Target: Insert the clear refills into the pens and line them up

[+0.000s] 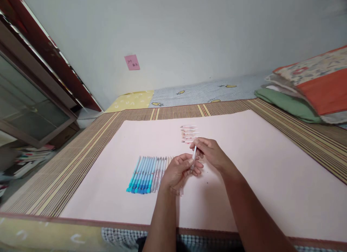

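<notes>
Above the pale pink sheet (108,179), both hands meet around a slim pen (194,154), its upper part white and its lower part clear. My left hand (180,167) has the lower barrel pinched between thumb and fingers. At the upper end, my right hand (207,149) grips the white part with its fingertips. A row of blue pens (141,176) lies left of my left hand. Clear pen barrels (157,176) continue that row and pass partly behind my left hand. Beyond my right hand lies a short stack of thin pen refills (188,131), several of them with dark tips.
Under the sheet is a striped mat (81,151) on a bed. Folded green cloth (287,104) and an orange patterned cushion or quilt (325,86) sit at the right. A pink note (132,62) is on the wall. A glass-fronted cabinet (29,104) stands left.
</notes>
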The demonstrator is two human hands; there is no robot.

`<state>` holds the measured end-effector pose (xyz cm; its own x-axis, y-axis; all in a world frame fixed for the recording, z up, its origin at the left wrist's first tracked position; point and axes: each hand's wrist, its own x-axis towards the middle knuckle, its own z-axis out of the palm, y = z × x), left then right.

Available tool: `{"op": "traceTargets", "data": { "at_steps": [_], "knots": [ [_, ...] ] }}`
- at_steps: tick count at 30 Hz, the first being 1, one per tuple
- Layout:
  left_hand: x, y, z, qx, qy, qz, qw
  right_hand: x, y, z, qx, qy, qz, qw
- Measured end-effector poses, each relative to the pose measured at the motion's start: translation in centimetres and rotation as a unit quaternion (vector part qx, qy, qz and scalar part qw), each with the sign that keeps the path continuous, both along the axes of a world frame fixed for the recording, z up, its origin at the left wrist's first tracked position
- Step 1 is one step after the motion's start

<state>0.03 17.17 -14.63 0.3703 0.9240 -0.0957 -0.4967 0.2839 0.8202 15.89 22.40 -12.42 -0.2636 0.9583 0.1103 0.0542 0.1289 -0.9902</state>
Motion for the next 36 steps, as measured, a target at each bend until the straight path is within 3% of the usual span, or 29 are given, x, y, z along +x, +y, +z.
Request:
{"op": "traceTargets", "data": {
  "at_steps": [8, 14, 19, 23, 25, 29, 33, 36],
  "knots": [
    [0.3, -0.3, 0.1, -0.008, -0.012, 0.027, 1.0, -1.5, -0.8, 0.7, -0.024, -0.015, -0.004, 1.0],
    [0.5, -0.4, 0.5, -0.014, -0.033, 0.028, 0.999, -1.7, -0.5, -0.1, -0.052, 0.011, -0.013, 0.998],
    [0.8, -0.1, 0.4, -0.005, -0.032, 0.037, 0.999, -2.3, -0.7, -0.6, -0.103, 0.069, 0.02, 0.992],
    [0.6, 0.3, -0.2, 0.016, -0.014, 0.078, 0.997, -2.9, -0.7, -0.8, -0.085, 0.054, 0.061, 0.993],
    [0.0, 0.4, -0.4, 0.021, 0.012, 0.093, 0.995, -2.5, -0.3, -1.0, -0.049, 0.038, 0.044, 0.997],
    [-1.6, 0.7, -0.5, 0.011, 0.041, 0.145, 0.989, -0.3, 0.8, -2.1, 0.056, -0.106, -0.023, 0.993],
    [-2.2, 1.0, -0.6, 0.022, 0.053, 0.183, 0.981, 1.6, 1.3, -4.0, 0.037, -0.321, 0.0, 0.946],
    [-2.1, 1.2, -0.9, 0.017, 0.062, 0.19, 0.98, 1.5, 1.3, -5.1, 0.03, -0.401, 0.016, 0.916]
  ]
}}
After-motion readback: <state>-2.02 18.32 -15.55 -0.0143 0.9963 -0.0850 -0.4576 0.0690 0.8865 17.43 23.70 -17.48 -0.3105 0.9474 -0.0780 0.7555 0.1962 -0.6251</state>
